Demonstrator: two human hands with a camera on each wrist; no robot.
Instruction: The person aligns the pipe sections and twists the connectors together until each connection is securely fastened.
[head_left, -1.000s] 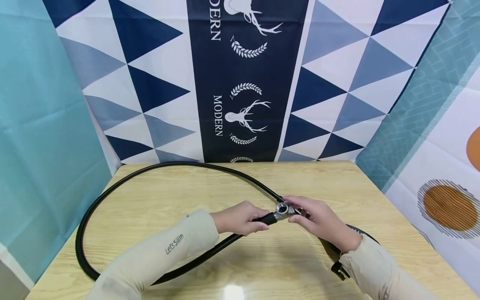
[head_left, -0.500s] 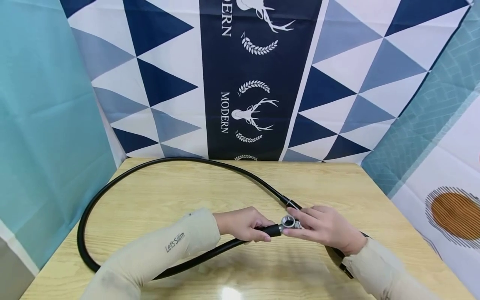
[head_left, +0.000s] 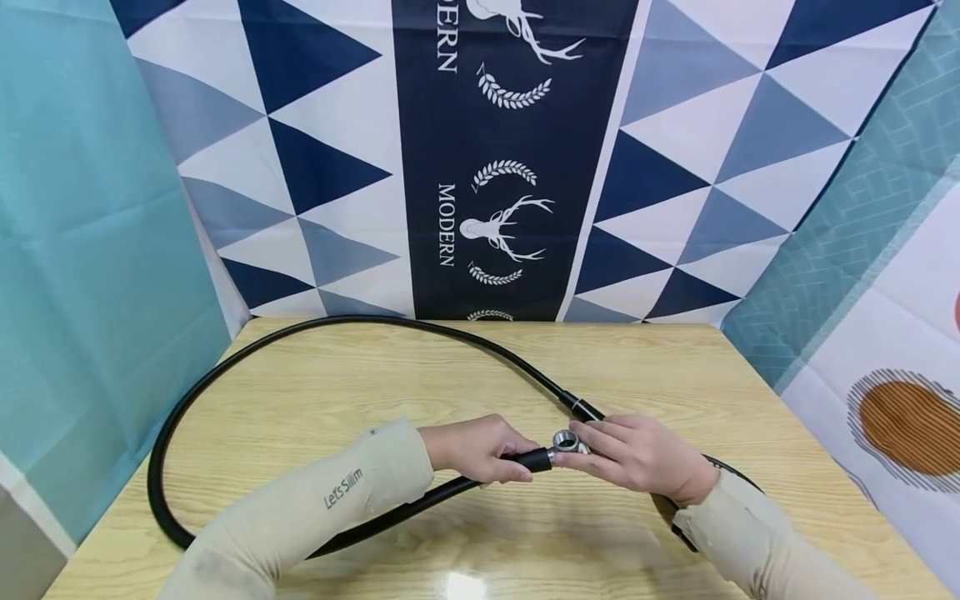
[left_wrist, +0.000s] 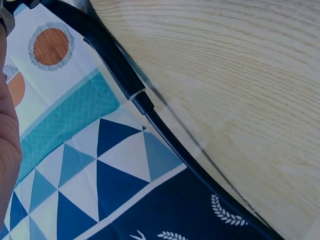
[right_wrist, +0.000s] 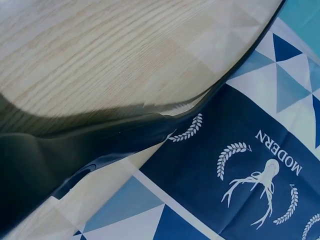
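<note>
In the head view my left hand (head_left: 483, 450) grips the black sleeved end of a hose (head_left: 180, 400), with its thumb along the top. A silver metal ring fitting (head_left: 566, 441) projects from that end. My right hand (head_left: 645, 454) pinches the fitting from the right, index finger and thumb on either side of the ring. Beyond the right fingers runs a thicker black handle (head_left: 583, 408), joined to the hose's other end; the right hand covers part of it. The left wrist view shows this handle (left_wrist: 115, 65), and the right wrist view shows its wide dark body (right_wrist: 75, 150).
The hose loops over the left half of the light wooden table (head_left: 420, 375) to its back edge. Part of a dark piece (head_left: 682, 529) shows beneath the right wrist, and a thin black cord (head_left: 731, 471) behind it. Patterned cloths (head_left: 487, 167) hang around the table.
The right fingers have shifted over the ring fitting, from its right side to closer around it. More of the black handle shows behind the hand. The left hand keeps its grip on the hose.
</note>
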